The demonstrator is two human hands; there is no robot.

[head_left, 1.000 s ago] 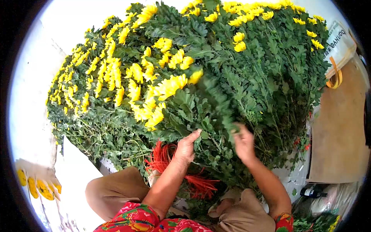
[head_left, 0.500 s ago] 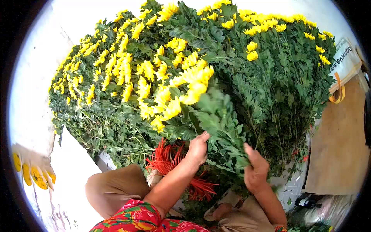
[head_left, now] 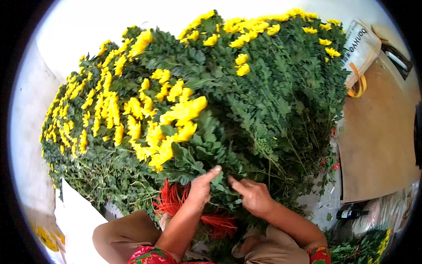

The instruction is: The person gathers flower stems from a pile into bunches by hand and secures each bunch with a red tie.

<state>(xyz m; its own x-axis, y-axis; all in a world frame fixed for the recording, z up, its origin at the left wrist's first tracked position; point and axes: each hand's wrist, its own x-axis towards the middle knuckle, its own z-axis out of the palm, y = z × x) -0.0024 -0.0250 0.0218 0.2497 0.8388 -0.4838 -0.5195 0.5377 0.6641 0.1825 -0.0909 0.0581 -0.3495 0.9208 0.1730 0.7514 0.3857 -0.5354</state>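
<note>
My left hand (head_left: 203, 186) is closed round the stems of a bunch of yellow chrysanthemums (head_left: 184, 111), its thumb pointing up over the leaves. The blooms of this bunch lean up and to the left. Just to the right, my right hand (head_left: 253, 196) touches the bunch's leaves with its index finger stretched out; the other fingers are curled, and nothing clear shows in them. Red ties (head_left: 172, 199) lie by my left wrist, with more red strands (head_left: 220, 224) below the bunch.
A large heap of leafy flower stems (head_left: 281, 92) spreads ahead. At the right are a printed bag (head_left: 362, 46) with an orange handle, a brown board (head_left: 378, 136) and a dark bottle (head_left: 351, 214). A white sheet (head_left: 81, 220) lies at the lower left.
The right hand has come down and left, closer to the left hand. The leafy stem it held against the bunch now sits among the other stems. The view has shifted, moving the heap left.
</note>
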